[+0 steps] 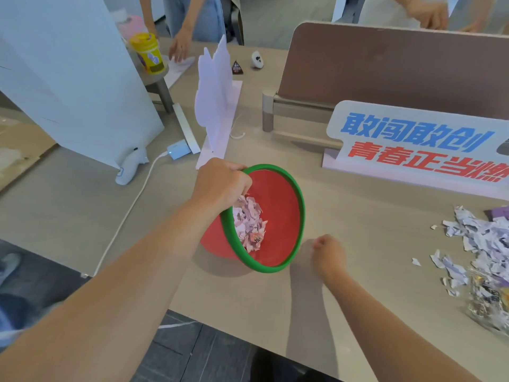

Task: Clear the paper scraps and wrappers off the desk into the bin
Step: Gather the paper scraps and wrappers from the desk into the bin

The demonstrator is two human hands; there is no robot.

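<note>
A red bin with a green rim (286, 213) is tilted on the desk, its mouth facing right. My left hand (220, 183) grips its upper left rim. Torn paper scraps and a wrapper (249, 224) lie inside it against the lower wall. My right hand (329, 256) rests on the desk just right of the bin's rim, fingers curled into a loose fist with nothing visible in it. A pile of white and lilac paper scraps (479, 238) lies at the far right of the desk, with a crinkled clear wrapper (487, 301) below it.
A sign with blue and red characters (418, 144) stands behind the scraps, before a brown divider (385, 67). A white paper cutout (214, 89) stands behind the bin. A white cable (129, 208), charger and small figure lie left. Other people's hands work at the far side.
</note>
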